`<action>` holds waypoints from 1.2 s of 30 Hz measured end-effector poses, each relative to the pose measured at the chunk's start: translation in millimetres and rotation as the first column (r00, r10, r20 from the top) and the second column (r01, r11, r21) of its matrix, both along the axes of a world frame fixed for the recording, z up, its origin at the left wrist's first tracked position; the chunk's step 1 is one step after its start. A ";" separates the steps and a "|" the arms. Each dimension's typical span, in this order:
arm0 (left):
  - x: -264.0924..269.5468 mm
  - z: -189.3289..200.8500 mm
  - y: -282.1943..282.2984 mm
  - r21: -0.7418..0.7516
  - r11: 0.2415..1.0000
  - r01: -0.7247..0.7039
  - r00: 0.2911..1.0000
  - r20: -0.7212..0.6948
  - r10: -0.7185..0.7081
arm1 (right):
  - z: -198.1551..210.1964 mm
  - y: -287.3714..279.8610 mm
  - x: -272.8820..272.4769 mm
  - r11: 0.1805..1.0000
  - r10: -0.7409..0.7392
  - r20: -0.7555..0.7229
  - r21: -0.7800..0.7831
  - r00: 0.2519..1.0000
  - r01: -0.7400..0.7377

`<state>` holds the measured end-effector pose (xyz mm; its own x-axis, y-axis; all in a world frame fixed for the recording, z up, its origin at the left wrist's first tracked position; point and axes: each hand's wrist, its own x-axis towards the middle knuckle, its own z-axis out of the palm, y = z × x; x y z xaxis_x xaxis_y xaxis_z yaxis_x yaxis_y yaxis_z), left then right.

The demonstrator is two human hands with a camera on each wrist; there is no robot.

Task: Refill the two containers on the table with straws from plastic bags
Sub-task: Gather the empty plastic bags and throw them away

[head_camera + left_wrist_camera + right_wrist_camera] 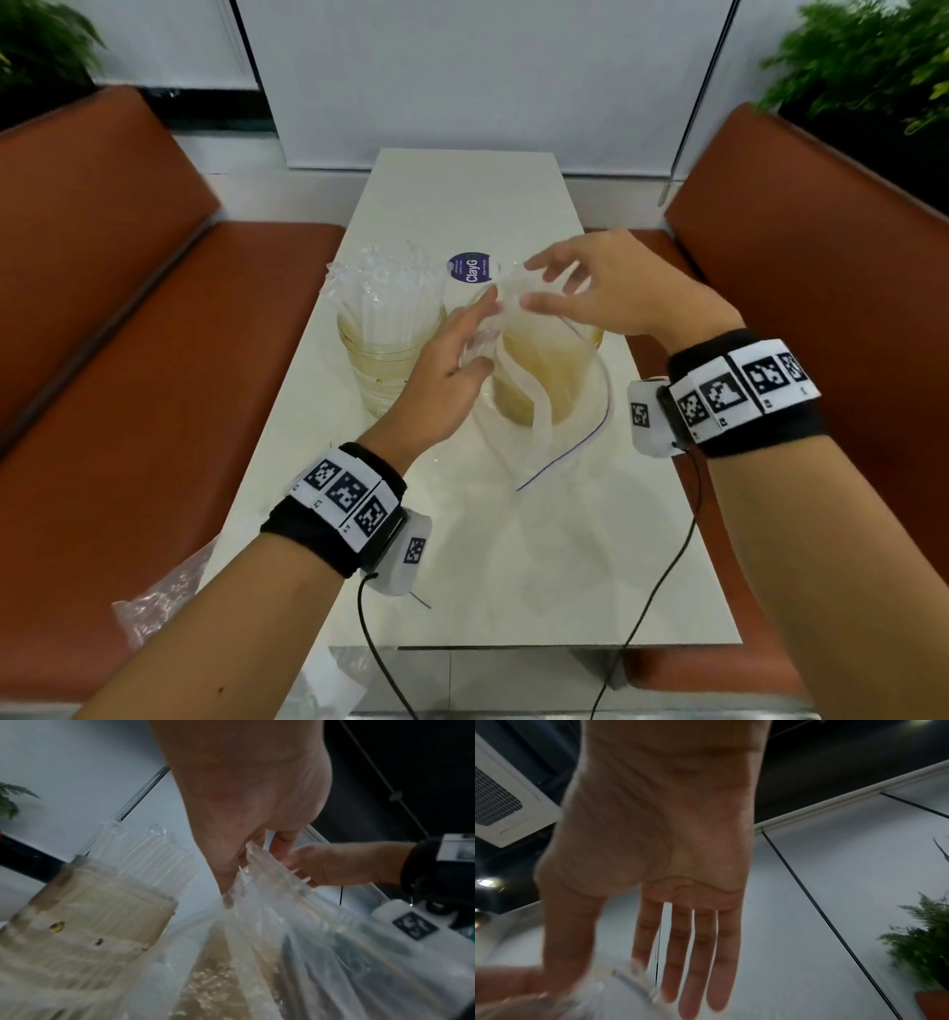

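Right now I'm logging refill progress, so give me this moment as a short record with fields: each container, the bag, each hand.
left container: on the table, holds clear straws standing upright
right container: seen through the bag, contents unclear
bag: clear zip bag, inverted over the right container, zip edge near the table
left hand: grips the bag's upper end
right hand: fingers straight, fingertips touch the bag's top

A round purple sticker (pixel 473 266) on the table (pixel 513 539) reads "ClayG"; its smaller print is illegible.
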<state>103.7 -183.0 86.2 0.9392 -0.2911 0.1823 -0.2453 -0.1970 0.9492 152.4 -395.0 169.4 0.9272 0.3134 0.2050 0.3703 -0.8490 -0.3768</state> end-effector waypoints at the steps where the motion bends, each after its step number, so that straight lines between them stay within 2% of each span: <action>1: -0.9 5.1 -0.8 -0.019 1.000 0.006 1.000 0.022 -0.006 | -1.0 -1.6 -2.8 0.999 0.003 -0.055 -0.037 0.998 -0.005; 2: -2.3 10.4 -1.4 -0.052 0.998 0.026 0.999 0.047 -0.024 | -4.4 -3.5 -4.0 1.000 -0.008 -0.078 -0.015 0.997 0.007; 4: -8.1 21.9 -1.9 -0.132 0.990 0.051 0.995 0.091 -0.039 | -11.3 -5.8 -7.8 0.985 -0.038 -0.102 0.166 0.994 0.055; 6: -15.8 31.4 1.5 -0.240 0.971 -0.011 0.983 0.176 0.054 | -14.3 -11.9 -15.1 0.925 -0.065 -0.100 0.368 0.993 0.097; 8: -18.2 33.5 13.9 -0.312 0.930 -0.196 0.921 0.268 0.284 | -12.3 -19.3 -29.3 0.844 -0.057 -0.075 0.528 0.996 0.088; 10: -12.7 25.8 32.2 -0.184 0.866 -0.466 0.822 0.273 0.500 | -8.5 -27.4 -45.8 0.761 -0.046 -0.018 0.647 0.999 0.046; 11: -10.7 22.1 41.4 -0.070 0.826 -0.560 0.799 0.220 0.560 | -6.3 -30.8 -53.2 0.716 -0.029 0.008 0.698 1.000 0.015; 12: -10.3 20.6 48.3 0.028 0.808 -0.589 0.805 0.114 0.583 | -5.5 -33.4 -59.1 0.671 0.003 0.018 0.741 1.000 -0.015; 14: -11.3 21.6 56.9 0.076 0.841 -0.536 0.825 -0.164 0.541 | -7.1 -36.0 -63.7 0.602 0.063 0.010 0.797 0.998 -0.046; 16: -12.0 25.9 59.9 -0.038 0.879 -0.475 0.829 -0.355 0.432 | -13.3 -31.8 -59.8 0.577 0.093 -0.018 0.816 0.995 -0.039; 17: -13.7 28.2 60.8 -0.083 0.885 -0.458 0.838 -0.372 0.399 | -17.5 -26.0 -55.6 0.577 0.077 -0.037 0.816 0.996 -0.014; 18: -16.3 29.4 63.3 -0.108 0.878 -0.466 0.843 -0.354 0.404 | -21.9 -17.5 -51.0 0.591 0.047 -0.054 0.806 0.997 0.016; 20: -21.3 24.9 71.4 -0.130 0.830 -0.543 0.828 -0.245 0.504 | -33.8 -0.2 -40.3 0.624 -0.045 -0.088 0.775 0.995 0.097; 21: -25.9 21.5 76.9 -0.144 0.810 -0.569 0.819 -0.184 0.543 | -39.4 7.8 -36.6 0.616 -0.105 -0.105 0.774 0.989 0.148; 24: -46.5 17.1 101.6 -0.190 0.769 -0.610 0.790 -0.080 0.607 | -52.0 24.9 -30.4 0.498 -0.309 -0.121 0.824 0.943 0.269; 26: -60.7 15.3 123.9 -0.196 0.766 -0.612 0.791 -0.147 0.595 | -55.1 36.7 -31.9 0.442 -0.355 -0.169 0.836 0.919 0.324; 28: -74.6 12.9 145.2 -0.182 0.784 -0.594 0.799 -0.250 0.547 | -59.5 49.2 -32.8 0.441 -0.321 -0.331 0.777 0.887 0.449; 30: -90.9 12.3 162.5 -0.128 0.819 -0.559 0.808 -0.304 0.505 | -63.2 64.7 -37.1 0.443 -0.202 -0.492 0.726 0.847 0.526; 33: -117.4 8.3 183.5 -0.104 0.841 -0.531 0.806 -0.368 0.464 | -72.4 92.3 -46.7 0.417 -0.073 -0.569 0.729 0.819 0.544; 35: -133.9 3.4 193.7 -0.084 0.829 -0.553 0.781 -0.400 0.480 | -80.4 112.6 -52.3 0.403 -0.005 -0.597 0.733 0.802 0.548; 36: -141.3 -1.1 197.9 -0.058 0.810 -0.584 0.752 -0.415 0.512 | -86.5 122.4 -52.7 0.426 0.012 -0.607 0.722 0.795 0.545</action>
<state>-37.6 14.9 85.1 0.9319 0.2974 -0.2075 0.2217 -0.0142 0.9750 99.7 -272.7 83.0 0.9624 -0.0406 -0.2685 -0.2693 -0.0159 -0.9629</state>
